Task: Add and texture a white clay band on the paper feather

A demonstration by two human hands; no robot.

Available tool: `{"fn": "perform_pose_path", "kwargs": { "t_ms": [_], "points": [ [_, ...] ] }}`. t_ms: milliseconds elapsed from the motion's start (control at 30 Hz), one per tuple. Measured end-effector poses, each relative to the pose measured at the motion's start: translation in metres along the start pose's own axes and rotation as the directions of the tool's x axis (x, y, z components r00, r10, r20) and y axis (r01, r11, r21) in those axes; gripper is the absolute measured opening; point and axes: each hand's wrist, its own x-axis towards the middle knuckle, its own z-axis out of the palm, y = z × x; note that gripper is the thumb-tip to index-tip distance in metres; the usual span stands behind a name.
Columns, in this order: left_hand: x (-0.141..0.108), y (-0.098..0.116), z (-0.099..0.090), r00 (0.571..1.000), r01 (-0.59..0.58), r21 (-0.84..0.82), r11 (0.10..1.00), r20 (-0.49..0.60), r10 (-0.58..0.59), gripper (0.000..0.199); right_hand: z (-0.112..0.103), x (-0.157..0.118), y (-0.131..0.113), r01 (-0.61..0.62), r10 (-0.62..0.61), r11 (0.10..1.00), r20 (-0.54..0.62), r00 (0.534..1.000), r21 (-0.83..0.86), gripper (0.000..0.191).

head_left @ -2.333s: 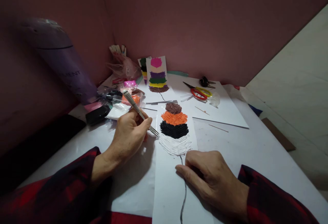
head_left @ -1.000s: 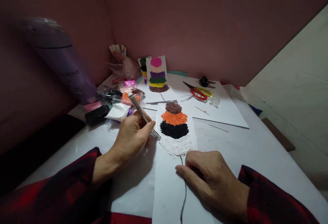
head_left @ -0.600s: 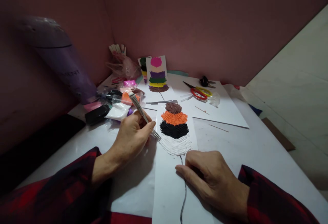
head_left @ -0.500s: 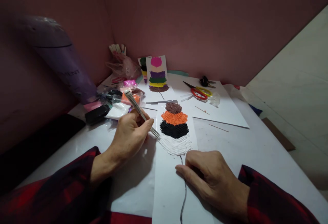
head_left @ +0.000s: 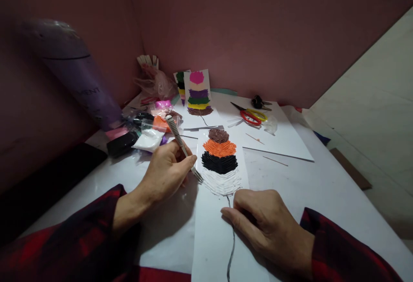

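My left hand (head_left: 166,166) is closed around a small fork (head_left: 177,132) with a pale, patterned handle. The fork's tines point down and touch the left edge of a white clay band (head_left: 222,182) on a white paper strip (head_left: 211,230). Above that band lie black (head_left: 220,163), orange (head_left: 220,147) and brown (head_left: 218,136) clay bands, all with ridged surfaces. A dark drawn line (head_left: 231,247) runs down the paper from the white band. Curled into a loose fist, my right hand (head_left: 269,228) rests on the paper just below the white clay, its thumb beside the line.
Bagged clay (head_left: 149,139) in several colours lies at the left, near a purple bottle (head_left: 80,75). A banded clay card (head_left: 198,92) stands at the back. Scissors (head_left: 250,116) and thin sticks (head_left: 275,161) lie on the right, by a white board (head_left: 284,144).
My left hand has tilted the fork more upright and brought its tines slightly down along the white clay's left edge. The right hand stays in place.
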Motion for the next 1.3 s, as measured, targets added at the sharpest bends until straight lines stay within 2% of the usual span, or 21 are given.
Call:
{"fn": "perform_pose_path", "kwargs": {
  "t_ms": [133,300,400,533,700,867,1033,1300],
  "points": [
    [0.001,-0.002,0.001,1.000,-0.004,0.016,1.000,0.014,0.004,0.016,0.000,0.000,0.001,-0.009,0.009,1.000,0.004,1.000,0.008,0.035],
    [0.002,-0.003,-0.001,0.993,-0.110,0.138,0.984,-0.037,0.116,0.016,0.000,-0.002,0.002,0.003,-0.003,1.000,-0.004,1.000,0.010,0.034],
    [0.003,-0.003,-0.002,0.992,-0.102,0.163,0.981,-0.056,0.112,0.016,0.001,-0.002,0.002,0.004,-0.004,1.000,-0.005,1.000,0.005,0.034],
    [0.002,-0.003,-0.003,0.993,-0.078,0.115,0.990,-0.079,0.088,0.015,0.001,0.000,0.001,0.001,-0.001,1.000,0.000,1.000,0.010,0.034],
    [0.002,-0.001,0.001,0.994,-0.082,-0.021,0.996,-0.072,0.080,0.018,0.001,-0.001,0.001,-0.011,0.011,1.000,0.005,1.000,0.016,0.034],
    [0.005,-0.007,0.008,0.997,-0.077,-0.136,0.988,-0.009,0.076,0.019,0.001,-0.001,0.001,0.001,-0.001,1.000,-0.005,1.000,0.021,0.033],
    [0.006,-0.012,0.012,0.994,-0.098,-0.134,0.986,0.044,0.105,0.021,0.001,-0.001,0.002,0.004,-0.004,1.000,-0.007,1.000,0.015,0.034],
    [0.006,-0.012,0.012,0.993,-0.100,-0.102,0.990,0.049,0.105,0.021,0.001,0.000,0.002,0.007,-0.007,1.000,0.000,1.000,0.020,0.034]
  ]
}}
